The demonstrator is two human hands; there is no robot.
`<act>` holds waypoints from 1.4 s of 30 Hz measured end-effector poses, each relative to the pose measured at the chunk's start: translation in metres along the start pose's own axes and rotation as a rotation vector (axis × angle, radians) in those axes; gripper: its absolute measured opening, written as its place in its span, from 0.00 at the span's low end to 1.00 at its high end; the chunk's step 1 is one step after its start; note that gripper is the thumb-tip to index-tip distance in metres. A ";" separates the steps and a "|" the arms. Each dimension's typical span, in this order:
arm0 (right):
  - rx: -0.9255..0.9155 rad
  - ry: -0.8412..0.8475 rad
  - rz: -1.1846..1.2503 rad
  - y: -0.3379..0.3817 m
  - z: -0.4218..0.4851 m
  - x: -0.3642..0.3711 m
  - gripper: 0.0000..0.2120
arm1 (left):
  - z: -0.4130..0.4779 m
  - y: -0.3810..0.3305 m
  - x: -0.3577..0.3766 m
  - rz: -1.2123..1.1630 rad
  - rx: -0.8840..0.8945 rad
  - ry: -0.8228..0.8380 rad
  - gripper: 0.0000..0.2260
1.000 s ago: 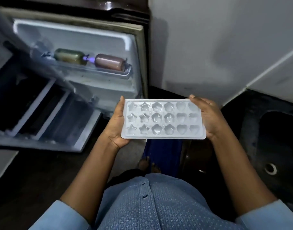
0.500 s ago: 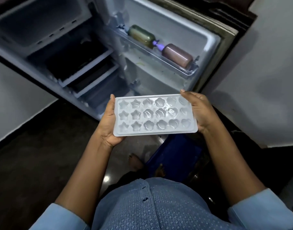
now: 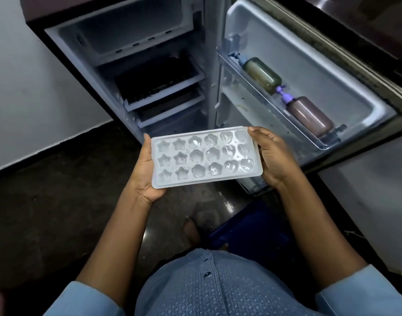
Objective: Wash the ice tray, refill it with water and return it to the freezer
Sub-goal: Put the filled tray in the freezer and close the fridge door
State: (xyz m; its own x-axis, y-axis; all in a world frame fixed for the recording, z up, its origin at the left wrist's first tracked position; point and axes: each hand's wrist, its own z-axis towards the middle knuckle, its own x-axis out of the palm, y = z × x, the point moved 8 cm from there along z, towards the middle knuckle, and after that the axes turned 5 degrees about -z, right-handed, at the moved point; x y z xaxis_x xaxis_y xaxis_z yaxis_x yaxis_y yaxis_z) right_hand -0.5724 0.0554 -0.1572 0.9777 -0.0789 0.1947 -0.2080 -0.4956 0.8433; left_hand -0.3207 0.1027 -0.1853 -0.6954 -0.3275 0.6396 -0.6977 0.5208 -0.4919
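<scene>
Between left hand (image 3: 147, 169) and right hand (image 3: 273, 160), the ice tray (image 3: 205, 156) is hanging, fingers (image 3: 256, 133) clasping its short ends, freezer compartment (image 3: 131, 26) open ahead.

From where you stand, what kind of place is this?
Probably a home kitchen. A fridge stands open, a green bottle and a brown bottle sit in its door, and the left hand and right hand hold an ice tray in front of it.

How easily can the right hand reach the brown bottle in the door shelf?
Probably not yet: the right hand grips the ice tray. Otherwise the way to the brown bottle looks free; the door stands open.
</scene>
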 end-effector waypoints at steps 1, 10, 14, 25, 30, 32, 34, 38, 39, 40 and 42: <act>-0.008 0.001 -0.001 0.003 0.004 0.006 0.04 | 0.001 -0.008 -0.002 -0.008 0.018 -0.010 0.39; -0.120 -0.072 -0.085 0.007 0.030 0.052 0.08 | 0.020 -0.064 -0.024 -0.061 0.100 -0.037 0.40; -0.151 -0.092 -0.092 0.009 0.038 0.077 0.08 | 0.028 -0.083 -0.031 -0.071 0.113 -0.038 0.39; -0.122 -0.154 -0.092 0.036 0.085 0.120 0.12 | 0.058 -0.135 -0.042 -0.036 0.184 -0.192 0.32; -0.091 -0.096 -0.095 0.048 0.129 0.128 0.07 | 0.077 -0.159 -0.044 0.006 0.284 -0.351 0.24; -0.084 -0.086 -0.057 0.057 0.141 0.134 0.07 | 0.085 -0.166 -0.045 0.018 0.316 -0.402 0.23; -0.080 -0.072 -0.017 0.067 0.154 0.141 0.07 | 0.094 -0.171 -0.047 0.010 0.345 -0.463 0.23; -0.091 -0.030 -0.001 0.082 0.180 0.151 0.08 | 0.110 -0.181 -0.053 -0.017 0.443 -0.593 0.19; -0.101 -0.027 0.004 0.085 0.188 0.152 0.08 | 0.113 -0.184 -0.055 -0.020 0.479 -0.633 0.16; -0.112 -0.029 0.007 0.087 0.197 0.153 0.09 | 0.117 -0.187 -0.056 -0.016 0.515 -0.668 0.14; -0.128 -0.038 0.000 0.090 0.213 0.155 0.08 | 0.123 -0.193 -0.055 -0.010 0.570 -0.700 0.10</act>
State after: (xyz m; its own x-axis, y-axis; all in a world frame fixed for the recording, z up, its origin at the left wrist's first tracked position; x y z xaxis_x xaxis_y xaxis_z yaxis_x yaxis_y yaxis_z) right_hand -0.4330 -0.1854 -0.1579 0.9777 -0.1130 0.1772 -0.2074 -0.3815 0.9008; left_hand -0.1686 -0.0767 -0.1978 -0.5043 -0.8319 0.2316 -0.5544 0.1063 -0.8254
